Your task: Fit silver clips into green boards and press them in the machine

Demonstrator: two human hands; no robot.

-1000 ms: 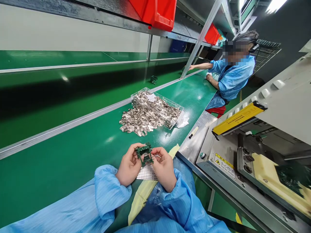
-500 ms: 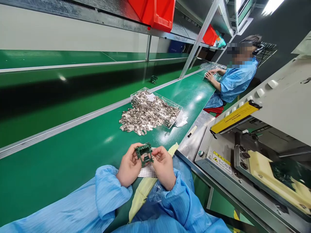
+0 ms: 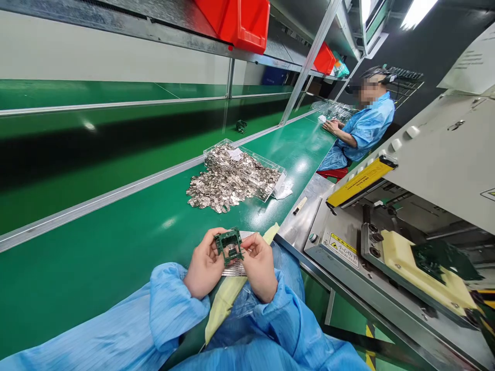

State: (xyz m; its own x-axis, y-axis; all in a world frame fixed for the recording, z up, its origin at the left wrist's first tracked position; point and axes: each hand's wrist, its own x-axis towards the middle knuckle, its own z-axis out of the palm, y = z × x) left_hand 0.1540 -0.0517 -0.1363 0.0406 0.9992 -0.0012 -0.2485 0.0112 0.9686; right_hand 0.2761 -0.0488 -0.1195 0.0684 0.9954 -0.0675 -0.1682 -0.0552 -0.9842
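Note:
My left hand (image 3: pixel 203 267) and my right hand (image 3: pixel 259 267) are both closed on a small dark green circuit board piece (image 3: pixel 229 246), held between them just above the near edge of the green bench (image 3: pixel 116 242). Fingertips pinch it from both sides. Under my hands lies a silvery ribbed strip (image 3: pixel 234 269) on a yellow sheet (image 3: pixel 224 304). Blue sleeves cover both my forearms.
A heap of small shiny metal parts (image 3: pixel 228 183) spills from a clear tray (image 3: pixel 270 170) farther along the bench. At right stands a press machine (image 3: pixel 406 226) with a yellow guard bar (image 3: pixel 359 183) and a cream fixture (image 3: pixel 421 268). A co-worker in blue (image 3: pixel 363 129) sits beyond. Red bins (image 3: pixel 240 20) hang overhead.
My hands and the green piece stay almost where they were. The view has swung slightly right. The co-worker has drawn the outstretched arm back toward the bench.

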